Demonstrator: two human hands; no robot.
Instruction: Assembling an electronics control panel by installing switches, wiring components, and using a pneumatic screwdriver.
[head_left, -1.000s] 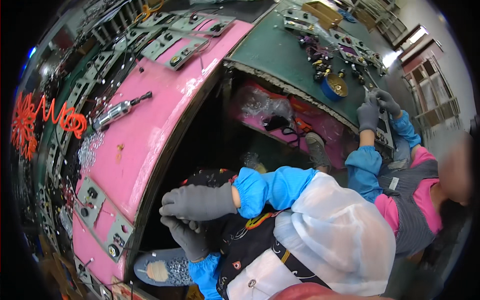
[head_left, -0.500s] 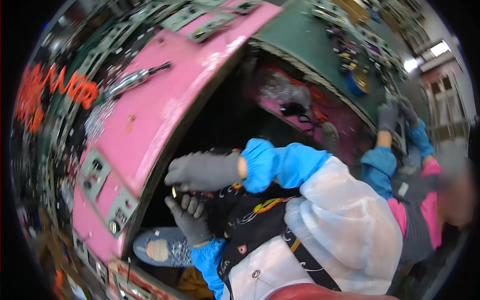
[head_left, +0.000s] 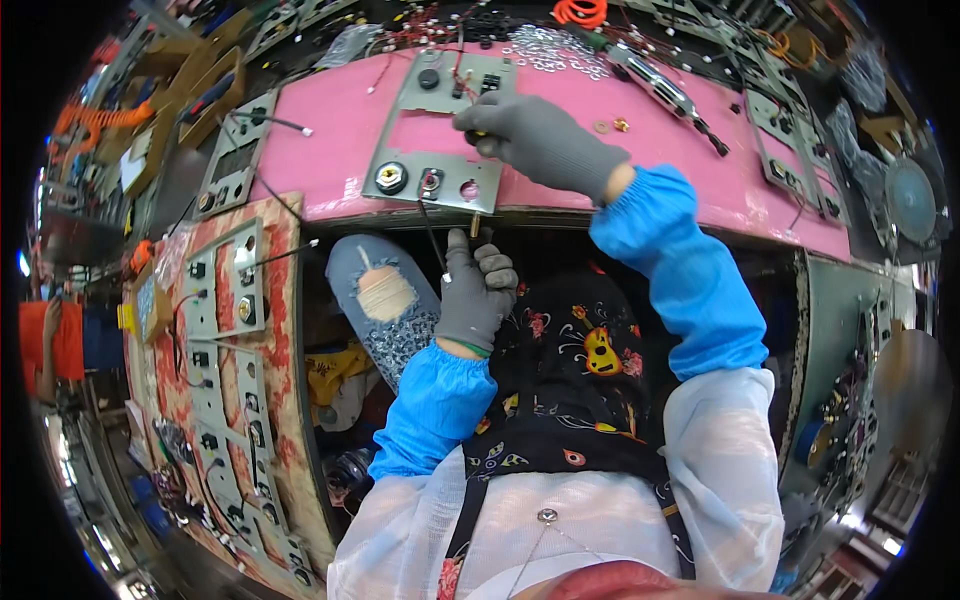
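A grey metal panel (head_left: 487, 178) with a cut-out middle lies on the pink table edge, its near end carrying a round black-and-brass fitting (head_left: 391, 178), a small switch (head_left: 431, 184) and an open round hole. Just below that hole, my left hand (head_left: 475, 295), in a grey glove, pinches a small brass threaded fitting (head_left: 475, 226) upright between thumb and finger. My right hand (head_left: 550, 145), gloved too, is over the panel's right side with fingers curled together; a dark bit shows at its fingertips, too small to name. A black cable hangs from the switch toward my left hand.
Right of my right hand lie small brass pieces (head_left: 621, 125) and a silver power screwdriver (head_left: 665, 90). Loose metal washers (head_left: 560, 50) are heaped at the back. More panels sit on a worn red-white bench (head_left: 285, 370) at left and on the pink table (head_left: 320, 120).
My view has turned toward the pink table. Both hands have gone from above my lap to the panel: the left beneath its near edge, the right over it.
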